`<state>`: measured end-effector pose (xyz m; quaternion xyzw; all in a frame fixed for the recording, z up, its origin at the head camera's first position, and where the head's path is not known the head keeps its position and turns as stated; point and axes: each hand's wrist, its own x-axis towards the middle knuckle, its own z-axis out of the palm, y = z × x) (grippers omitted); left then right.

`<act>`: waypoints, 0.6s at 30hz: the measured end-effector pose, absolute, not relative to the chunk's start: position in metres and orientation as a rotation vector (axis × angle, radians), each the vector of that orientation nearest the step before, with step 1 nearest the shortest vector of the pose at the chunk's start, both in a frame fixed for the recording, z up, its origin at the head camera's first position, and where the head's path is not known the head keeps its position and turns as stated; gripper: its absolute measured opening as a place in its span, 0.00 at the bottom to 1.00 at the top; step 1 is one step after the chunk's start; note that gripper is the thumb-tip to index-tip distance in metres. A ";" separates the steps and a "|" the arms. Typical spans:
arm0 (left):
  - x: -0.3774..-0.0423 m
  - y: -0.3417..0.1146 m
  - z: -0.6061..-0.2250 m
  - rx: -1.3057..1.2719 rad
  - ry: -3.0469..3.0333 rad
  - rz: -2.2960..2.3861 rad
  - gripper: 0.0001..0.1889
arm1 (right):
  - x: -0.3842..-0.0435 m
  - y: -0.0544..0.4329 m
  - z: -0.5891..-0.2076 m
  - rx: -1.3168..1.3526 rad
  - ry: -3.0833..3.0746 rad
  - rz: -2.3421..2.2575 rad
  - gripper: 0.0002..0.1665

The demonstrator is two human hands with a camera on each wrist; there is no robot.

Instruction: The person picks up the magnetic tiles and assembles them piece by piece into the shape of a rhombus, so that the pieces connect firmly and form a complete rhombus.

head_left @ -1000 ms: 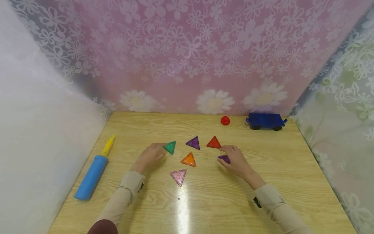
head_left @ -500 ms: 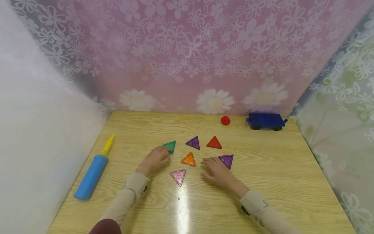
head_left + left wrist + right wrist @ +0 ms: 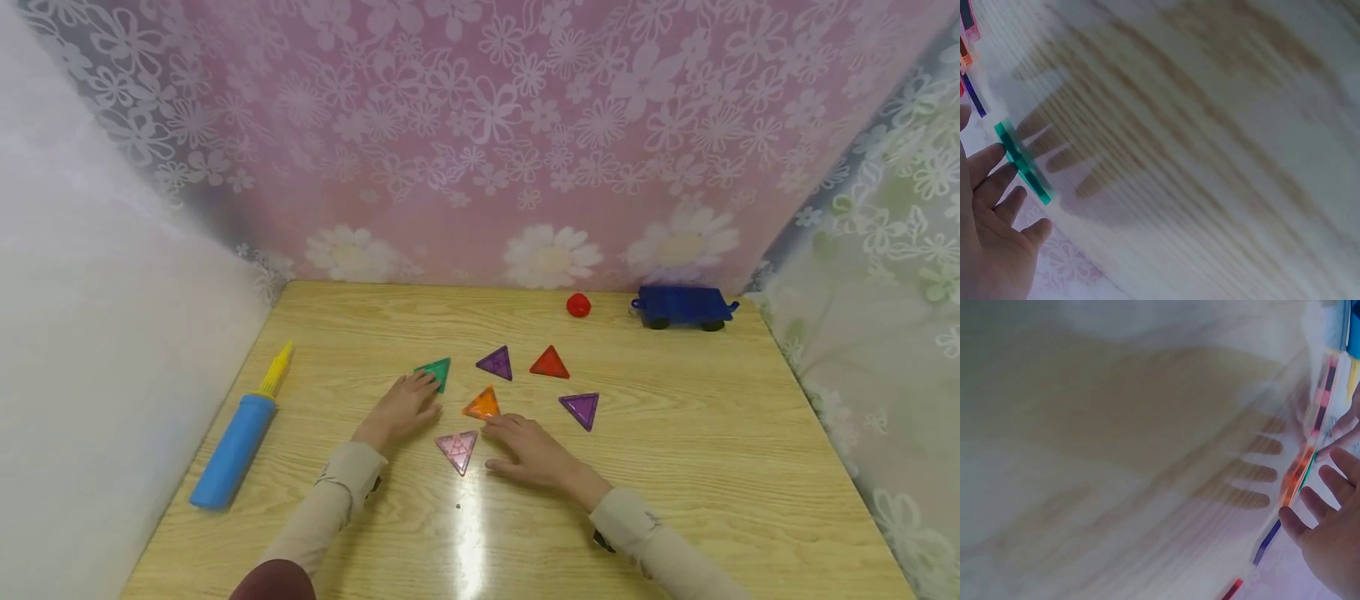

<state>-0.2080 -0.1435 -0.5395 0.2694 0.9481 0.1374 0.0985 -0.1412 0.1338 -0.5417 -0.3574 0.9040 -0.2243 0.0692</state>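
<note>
In the head view my left hand (image 3: 401, 408) reaches over the green triangle tile (image 3: 442, 372), covering part of it. The left wrist view has two fingertips against the near side of the green tile (image 3: 1021, 162), fingers fairly straight. My right hand (image 3: 536, 452) is palm down, its fingers loosely extended and holding nothing. Its fingertips are right at the lower edge of the orange triangle tile (image 3: 482, 403). A pink triangle tile (image 3: 457, 451) lies between the two hands. Further off lie two purple triangle tiles, one at the back (image 3: 498, 362) and one at right (image 3: 582, 409).
A red triangle tile (image 3: 550, 363) lies right of the back purple one. Behind it are a small red piece (image 3: 578, 305) and a dark blue toy wagon (image 3: 684, 307). A blue and yellow hand pump (image 3: 236, 450) lies along the left side of the wooden table (image 3: 712, 442).
My right hand has let go of the right purple tile, left it flat on the table, and moved left to the orange tile. My left hand has slid further over the green tile.
</note>
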 end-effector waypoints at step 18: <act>-0.200 -0.149 -0.542 0.795 2.835 0.464 0.27 | -0.136 0.116 -0.544 -1.142 2.667 -0.500 0.33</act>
